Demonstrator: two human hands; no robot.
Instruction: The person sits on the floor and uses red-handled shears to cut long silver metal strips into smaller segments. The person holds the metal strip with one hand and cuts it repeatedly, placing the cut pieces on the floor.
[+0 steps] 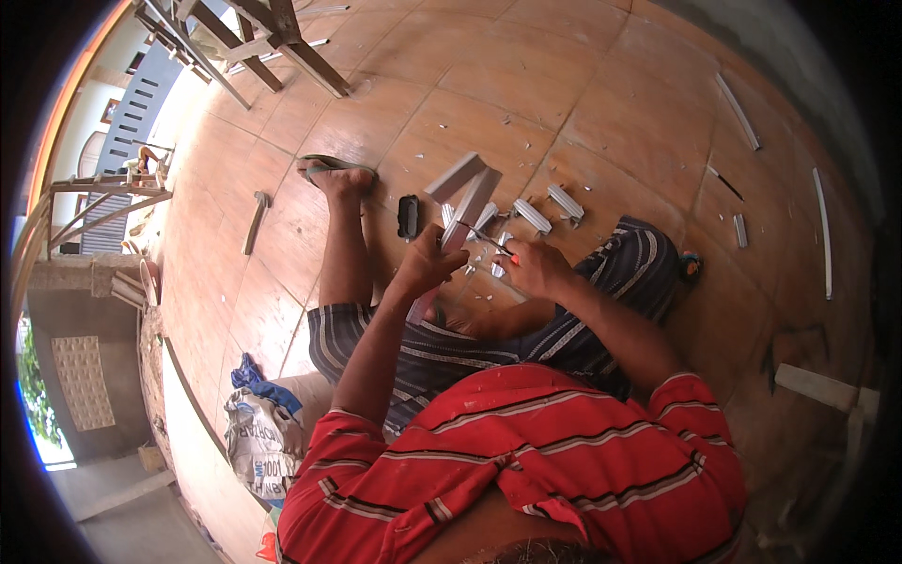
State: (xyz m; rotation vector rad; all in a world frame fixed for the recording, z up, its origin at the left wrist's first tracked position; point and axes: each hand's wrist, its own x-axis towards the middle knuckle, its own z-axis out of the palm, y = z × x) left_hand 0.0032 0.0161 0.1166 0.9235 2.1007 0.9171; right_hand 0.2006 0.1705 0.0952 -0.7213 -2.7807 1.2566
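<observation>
Left hand closed round bent white profile; right hand clasps red-handled tool. Profile likely light, weak at bend; grip below.

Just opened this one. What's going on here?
A person seated on the tiled floor grips a pale, bent strip in the left hand. The right hand holds a thin-shafted tool with a red-orange handle, its tip at the strip; whether it actually touches is too small to tell. Short pale pieces lie just beyond the hands, near a dark oblong case. A hammer lies farther left.
</observation>
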